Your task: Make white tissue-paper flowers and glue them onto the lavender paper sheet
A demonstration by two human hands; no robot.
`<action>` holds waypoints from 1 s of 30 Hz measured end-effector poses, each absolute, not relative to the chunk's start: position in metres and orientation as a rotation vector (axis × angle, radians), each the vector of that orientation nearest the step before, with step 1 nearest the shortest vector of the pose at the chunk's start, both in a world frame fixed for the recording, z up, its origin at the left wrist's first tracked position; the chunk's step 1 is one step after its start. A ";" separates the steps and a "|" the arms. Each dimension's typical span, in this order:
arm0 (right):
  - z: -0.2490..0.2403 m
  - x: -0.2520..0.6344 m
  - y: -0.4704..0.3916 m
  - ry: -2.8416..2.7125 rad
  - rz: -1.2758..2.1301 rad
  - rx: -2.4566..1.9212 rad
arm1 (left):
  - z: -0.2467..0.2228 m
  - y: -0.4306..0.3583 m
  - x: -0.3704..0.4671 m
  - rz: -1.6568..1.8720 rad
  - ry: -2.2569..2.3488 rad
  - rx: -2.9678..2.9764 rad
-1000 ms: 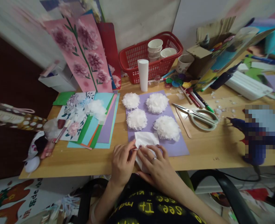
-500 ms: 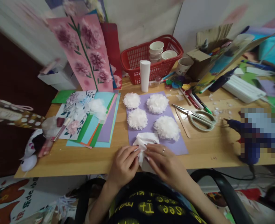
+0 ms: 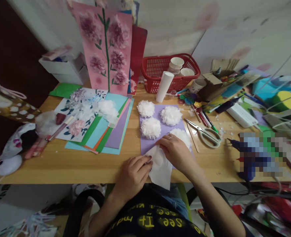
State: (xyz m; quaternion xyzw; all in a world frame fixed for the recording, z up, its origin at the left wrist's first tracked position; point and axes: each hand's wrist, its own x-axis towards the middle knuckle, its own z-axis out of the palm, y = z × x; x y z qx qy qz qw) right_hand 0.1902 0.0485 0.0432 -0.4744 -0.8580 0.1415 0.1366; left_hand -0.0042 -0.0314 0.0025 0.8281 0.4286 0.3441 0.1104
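A thin white sheet of tissue paper [image 3: 161, 172] hangs over the table's front edge. My left hand [image 3: 135, 171] has its fingers closed on the sheet's left side. With bent fingers my right hand [image 3: 176, 149] grips the sheet's top edge; its fingertips are partly hidden. Beneath the right hand lies purple paper [image 3: 147, 143] bearing several fluffy white paper flowers [image 3: 150, 128]. The nearest flower [image 3: 181, 135] is partly covered by that hand.
Scissors [image 3: 206, 133] and a wooden stick [image 3: 193, 136] lie right of the purple paper. Behind it a white roll [image 3: 165, 87] leans before a red basket [image 3: 155, 77] with cups. Coloured sheets [image 3: 115, 138] lie left; a blue glue gun [image 3: 247, 164] stands right.
My right hand has moved up and away from my left hand, towards the nearest flower. The tissue paper, bunched between both hands before, is now spread flatter. The view has shifted.
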 end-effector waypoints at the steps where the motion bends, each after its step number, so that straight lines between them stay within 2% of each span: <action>1: 0.044 0.193 0.048 -2.463 0.418 -1.402 | 0.003 -0.031 -0.004 0.999 1.249 2.437; 10: 0.049 0.193 0.047 -2.465 0.463 -1.527 | 0.007 -0.033 -0.001 0.617 1.335 2.591; 22: 0.046 0.191 0.044 -2.407 0.512 -1.580 | 0.006 -0.032 -0.002 0.643 1.283 2.561; 30: 0.043 0.186 0.014 -2.394 0.427 -1.427 | 0.006 -0.030 -0.002 0.706 1.276 2.541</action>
